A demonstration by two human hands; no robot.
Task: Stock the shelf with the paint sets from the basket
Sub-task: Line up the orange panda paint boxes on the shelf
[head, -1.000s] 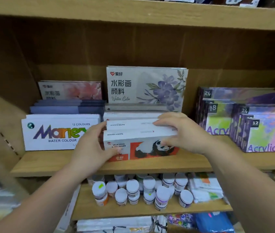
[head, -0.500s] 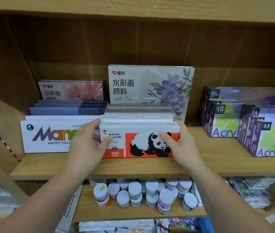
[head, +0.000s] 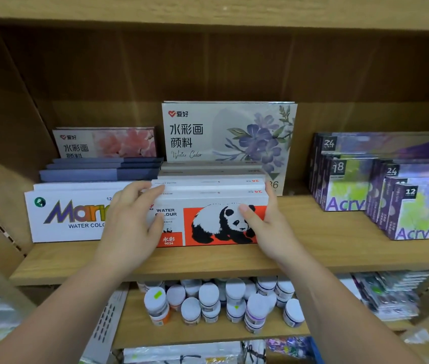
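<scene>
A panda paint set (head: 216,227), white and orange and marked WATER COLOUR, stands upright at the front of the wooden shelf (head: 313,256). Two more white boxes of the same kind stand right behind it. My left hand (head: 129,227) grips its left end, fingers over the top edge and thumb on the front. At the right end, my right hand (head: 271,232) holds the box with its thumb on the panda picture and its fingers round the side. No basket is in view.
A Marie's water colour box (head: 69,216) stands to the left, with blue boxes (head: 98,170) and a pink floral box (head: 108,143) behind it. A large floral box (head: 224,135) stands at the back. Acrylic sets (head: 418,211) fill the right. Paint jars (head: 216,300) crowd the lower shelf.
The panda boxes went from leaning forward to standing upright with the front facing me. Both hands slid from the tops to the two ends of the front box.
</scene>
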